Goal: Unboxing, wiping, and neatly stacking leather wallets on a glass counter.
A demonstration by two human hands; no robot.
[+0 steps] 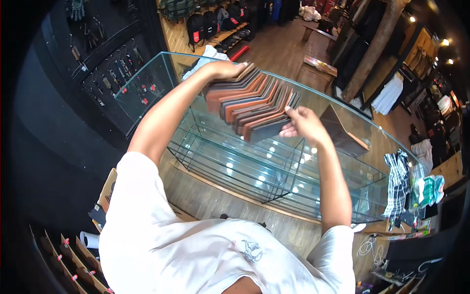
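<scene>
A long row of folded leather wallets [254, 100], brown, tan and black, stands packed edge to edge over the glass counter [338, 169]. Each is bent in a V, much like an open book. My left hand [229, 70] reaches to the far left end of the row, its fingers closed at the edge of the wallets and partly hidden there. At the near right end, my right hand [304, 123] pinches the last dark wallet [269, 128] between thumb and fingers. Right of that hand, a larger dark brown folded leather piece [342, 132] stands on the glass.
White cloth [208, 56] lies at the counter's far left. A black-and-white checked cloth [396, 183] and green plastic-wrapped things [431, 191] sit at its right end. Bags [210, 24] line a shelf beyond. A wooden bench [316, 71] stands on the floor behind.
</scene>
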